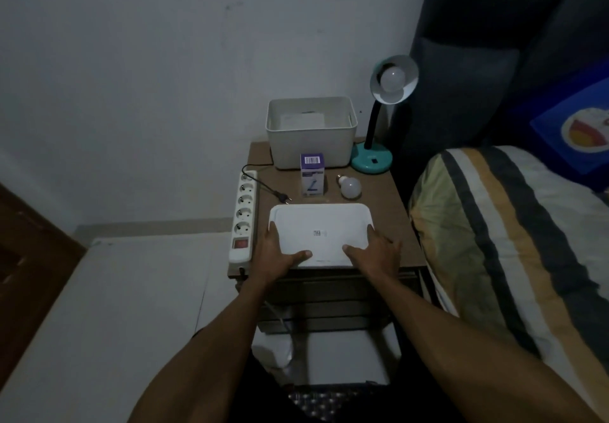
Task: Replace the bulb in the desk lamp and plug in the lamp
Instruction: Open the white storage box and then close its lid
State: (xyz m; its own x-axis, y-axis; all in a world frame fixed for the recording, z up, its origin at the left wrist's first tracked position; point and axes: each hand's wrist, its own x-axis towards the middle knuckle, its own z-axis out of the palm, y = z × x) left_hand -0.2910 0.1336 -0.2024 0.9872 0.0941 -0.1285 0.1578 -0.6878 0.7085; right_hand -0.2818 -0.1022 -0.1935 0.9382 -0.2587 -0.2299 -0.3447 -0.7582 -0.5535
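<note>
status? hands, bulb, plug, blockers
Left hand and right hand both gripping white lid. Bulb seated in lamp; loose bulb on table. Plug lying unplugged beside power strip. No blockers.

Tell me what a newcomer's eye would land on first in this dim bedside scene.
First, the two bare hands, left hand and right hand, gripping the white lid at the near edge of the nightstand. Next, the teal desk lamp at the back right corner, a bulb in its shade, with a loose bulb lying in front of it beside a purple box. Along the left edge runs a white power strip, the plug lying unplugged next to it.
</note>
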